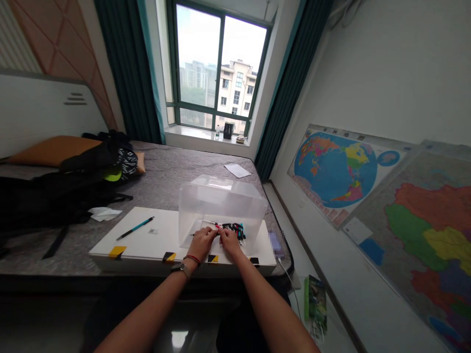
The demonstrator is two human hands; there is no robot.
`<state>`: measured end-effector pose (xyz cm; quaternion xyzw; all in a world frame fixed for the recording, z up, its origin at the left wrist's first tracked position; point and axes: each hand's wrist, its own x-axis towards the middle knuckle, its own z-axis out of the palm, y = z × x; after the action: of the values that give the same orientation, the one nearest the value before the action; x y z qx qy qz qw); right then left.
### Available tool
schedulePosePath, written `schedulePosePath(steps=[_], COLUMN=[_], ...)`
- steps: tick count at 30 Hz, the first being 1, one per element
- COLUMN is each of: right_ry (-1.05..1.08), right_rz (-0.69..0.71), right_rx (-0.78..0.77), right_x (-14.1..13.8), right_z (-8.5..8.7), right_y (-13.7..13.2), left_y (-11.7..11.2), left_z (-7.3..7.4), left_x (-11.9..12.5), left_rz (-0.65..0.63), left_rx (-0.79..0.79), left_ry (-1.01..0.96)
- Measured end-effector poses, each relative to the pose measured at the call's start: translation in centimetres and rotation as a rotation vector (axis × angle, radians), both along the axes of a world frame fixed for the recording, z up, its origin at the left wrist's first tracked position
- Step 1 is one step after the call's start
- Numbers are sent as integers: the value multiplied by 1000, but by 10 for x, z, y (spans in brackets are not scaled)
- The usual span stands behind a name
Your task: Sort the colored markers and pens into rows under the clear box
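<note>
Handling small pen parts appears to be the step in hand, inside the clear plastic box (200,203) on the white box (160,245). The left hand (203,242) and right hand (228,242) have their fingertips bent inward, nearly meeting; whether either grips a part cannot be told. The pens (239,230) lie in a cluster just beyond and beside the right hand. The next move seems to call for close fingertip alignment. One blue pen (135,228) lies apart, well left of both hands.
</note>
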<state>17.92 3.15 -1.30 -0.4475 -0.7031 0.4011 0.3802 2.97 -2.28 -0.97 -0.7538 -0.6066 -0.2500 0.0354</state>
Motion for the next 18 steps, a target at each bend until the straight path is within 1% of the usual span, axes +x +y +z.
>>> schedulePosePath(steps=[3, 5, 8, 14, 18], right_ry=[42, 59, 68, 79, 73], right_rz=[-15, -21, -29, -38, -39], right_rx=[-43, -73, -89, -101, -110], right_x=[-1, -1, -2, -3, -3], right_z=[-2, -3, -4, -6, -8], right_y=[1, 2, 3, 3, 3], left_y=[1, 0, -2, -7, -8], left_z=[-3, -5, -3, 8, 8], left_x=[0, 1, 0, 2, 4], left_rz=[12, 21, 28, 78, 94], left_rx=[13, 8, -7, 39, 29], left_ry=[-94, -118, -81, -11, -22])
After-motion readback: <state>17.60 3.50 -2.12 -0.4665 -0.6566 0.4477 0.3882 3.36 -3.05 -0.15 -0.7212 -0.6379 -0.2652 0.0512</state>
